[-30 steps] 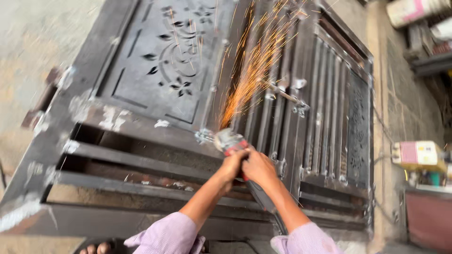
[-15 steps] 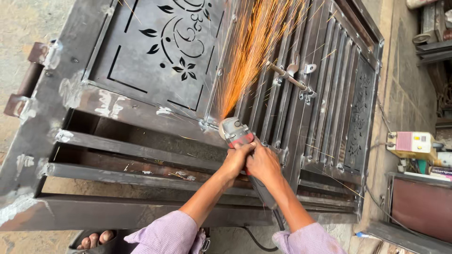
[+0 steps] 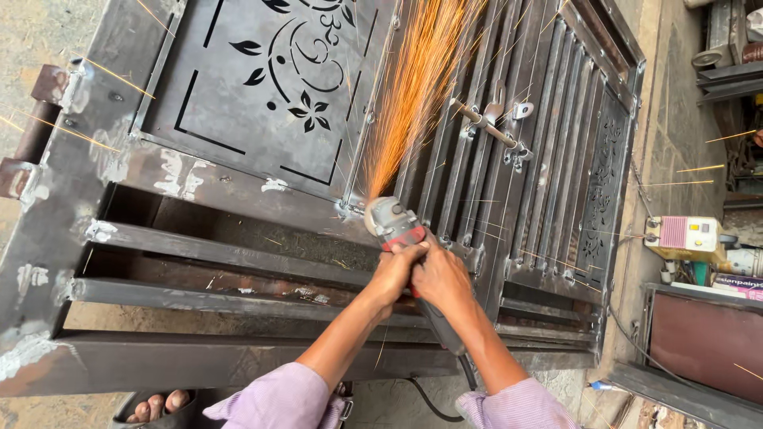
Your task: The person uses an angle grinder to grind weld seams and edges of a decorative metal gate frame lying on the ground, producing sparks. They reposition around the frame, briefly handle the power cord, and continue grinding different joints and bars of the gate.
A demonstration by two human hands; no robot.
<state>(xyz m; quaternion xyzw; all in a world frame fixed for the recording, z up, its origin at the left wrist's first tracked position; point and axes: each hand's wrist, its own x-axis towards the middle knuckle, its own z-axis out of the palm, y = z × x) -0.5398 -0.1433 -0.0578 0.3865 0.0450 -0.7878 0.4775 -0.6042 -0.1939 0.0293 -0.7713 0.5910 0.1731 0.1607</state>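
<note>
Concrete floor (image 3: 683, 151) spreads under a big steel gate (image 3: 238, 191) lying flat below me, its cut-out flower panel (image 3: 270, 87) ahead and vertical bars (image 3: 540, 159) to the right with a latch bolt (image 3: 489, 123). My left hand (image 3: 393, 274) and right hand (image 3: 441, 278) sit side by side, both in a closed grip around the grinder (image 3: 393, 222), red and grey. Its head touches the gate at the panel's lower right corner, throwing orange sparks (image 3: 413, 87) away from me. A cord (image 3: 429, 405) trails back between my lilac sleeves. Right of the gate stands a small pink-and-yellow welder box (image 3: 687, 236). Toes (image 3: 159, 405) show at the bottom edge.
</note>
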